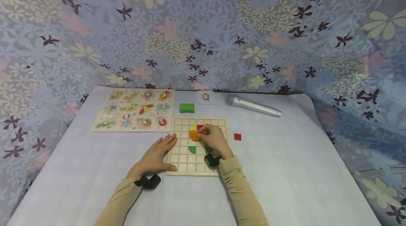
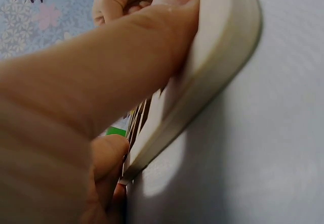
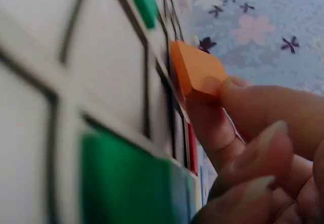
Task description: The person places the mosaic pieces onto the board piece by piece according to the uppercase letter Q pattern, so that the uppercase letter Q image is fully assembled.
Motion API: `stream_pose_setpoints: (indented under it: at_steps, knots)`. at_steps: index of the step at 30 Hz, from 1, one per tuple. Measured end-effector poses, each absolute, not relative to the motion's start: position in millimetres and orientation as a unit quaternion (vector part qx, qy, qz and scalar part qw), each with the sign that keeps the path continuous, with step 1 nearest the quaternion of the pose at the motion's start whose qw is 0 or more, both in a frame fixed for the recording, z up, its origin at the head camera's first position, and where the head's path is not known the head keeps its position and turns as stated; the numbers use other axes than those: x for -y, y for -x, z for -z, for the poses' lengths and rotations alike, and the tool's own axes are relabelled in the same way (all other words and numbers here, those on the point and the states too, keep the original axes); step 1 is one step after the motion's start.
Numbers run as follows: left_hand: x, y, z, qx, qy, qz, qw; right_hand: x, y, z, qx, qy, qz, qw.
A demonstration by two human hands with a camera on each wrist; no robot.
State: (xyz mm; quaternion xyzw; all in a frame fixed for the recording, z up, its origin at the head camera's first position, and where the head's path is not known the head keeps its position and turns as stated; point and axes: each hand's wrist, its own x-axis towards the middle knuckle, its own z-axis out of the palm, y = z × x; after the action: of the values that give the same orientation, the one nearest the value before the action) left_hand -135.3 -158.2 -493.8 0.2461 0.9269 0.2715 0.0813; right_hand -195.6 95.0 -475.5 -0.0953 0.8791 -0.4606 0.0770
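Note:
A wooden grid board (image 1: 182, 167) lies on the table between the hands. My right hand (image 1: 217, 139) pinches a small orange block (image 3: 200, 72) between thumb and finger, its edge close over the grid cells. Around it on the board are a yellow piece (image 1: 192, 127), a red piece (image 1: 199, 126) and a green rounded piece (image 1: 192, 150); another green piece (image 1: 208, 149) is partly covered by the right hand. With fingers spread, my left hand (image 1: 154, 158) rests on the board's left edge, its thumb (image 2: 147, 47) pressing the near corner.
A red square (image 1: 237, 137) lies just right of the board. Behind it are a green block (image 1: 187, 108), a pattern card (image 1: 206, 97) and a silver microphone (image 1: 253, 105). An insect picture puzzle board (image 1: 133, 110) sits at the back left. Floral cloth (image 1: 203, 43) hangs behind the table.

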Motion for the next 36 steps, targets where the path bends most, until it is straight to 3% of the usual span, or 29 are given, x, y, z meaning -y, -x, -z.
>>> stream_pose_setpoints:
  at_steps: [14,21,29,36]
  knots:
    - [157,135,495,-0.925,-0.248,-0.274,0.084,-90,190,477,-0.913,0.136,0.372,0.098]
    - [157,135,497,-0.926,-0.247,-0.272,0.084,-99,192,478,-0.883,0.14,0.437,0.099]
    - [154,136,498,-0.924,-0.257,-0.271,0.084,-167,193,469,-0.864,0.061,0.497,0.061]
    - [158,135,498,-0.926,-0.249,-0.273,0.075,-240,189,483,-0.866,-0.064,0.493,0.054]
